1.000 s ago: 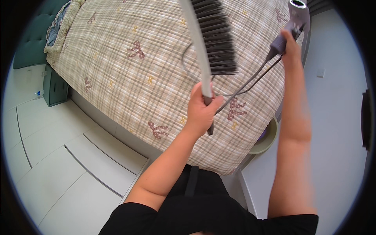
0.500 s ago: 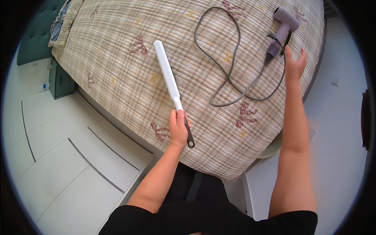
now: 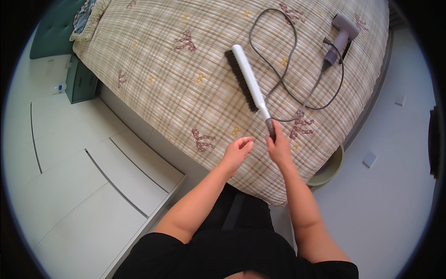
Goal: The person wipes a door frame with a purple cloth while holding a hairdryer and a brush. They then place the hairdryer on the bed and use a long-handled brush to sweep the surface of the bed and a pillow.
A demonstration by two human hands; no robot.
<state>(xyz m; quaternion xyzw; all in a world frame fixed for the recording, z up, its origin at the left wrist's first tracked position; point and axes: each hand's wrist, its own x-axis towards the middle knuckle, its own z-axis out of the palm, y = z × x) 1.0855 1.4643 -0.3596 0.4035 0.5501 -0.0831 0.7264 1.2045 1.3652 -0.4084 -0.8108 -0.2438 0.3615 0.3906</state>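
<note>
My right hand (image 3: 279, 145) is closed around the dark grey handle (image 3: 270, 126) of a long bed brush (image 3: 248, 76). The brush has a white back and dark bristles, which face left as it is held over the bed. Just left of the handle, my left hand (image 3: 237, 153) is loosely curled, thumb and forefinger tips close together, with nothing visible in it. A purple hair dryer (image 3: 341, 39) lies on the bed at the far right, apart from both hands. Its grey cord (image 3: 291, 56) loops across the cover, partly behind the brush.
A plaid quilted cover (image 3: 153, 100) with bow patterns spreads over the bed. White drawers (image 3: 116, 186) stand along the left, with a green bedside cabinet (image 3: 82, 81) beyond. A pale green round tub (image 3: 335, 169) stands on the floor by the bed's right side.
The brush has passed from my left hand to my right and turned so its bristles show. My right hand has come back from beside the hair dryer. The view has shifted slightly.
</note>
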